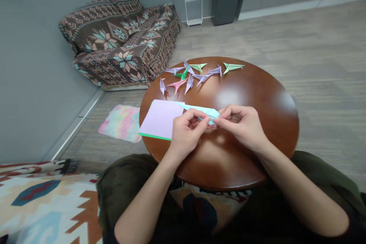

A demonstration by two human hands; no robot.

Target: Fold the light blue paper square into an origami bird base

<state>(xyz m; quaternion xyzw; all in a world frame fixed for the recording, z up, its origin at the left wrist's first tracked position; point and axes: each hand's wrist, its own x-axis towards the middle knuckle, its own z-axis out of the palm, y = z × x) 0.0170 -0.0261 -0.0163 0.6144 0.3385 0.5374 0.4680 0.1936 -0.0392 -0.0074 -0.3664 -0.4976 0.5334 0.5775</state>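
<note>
A light blue piece of folded origami paper (pixel 212 113) is held between both hands above the near half of the round table. My left hand (pixel 188 129) pinches its lower edge with thumb and fingers. At its right end, my right hand (pixel 239 122) grips the paper between thumb and forefinger. A long narrow point of the paper reaches out to the left, over the corner of a stack of square sheets. That stack of origami paper (pixel 161 118) is lilac on top with a green edge below, beside my left hand. The fingers partly hide the paper's lower folds.
Several folded paper cranes in lilac, green and pink, among them a pink crane (pixel 176 85) and a pale green crane (pixel 233 67), lie along the far side of the brown table (pixel 263 95). A patterned sofa (pixel 122 45) and a pastel rug (pixel 121 122) are to the left.
</note>
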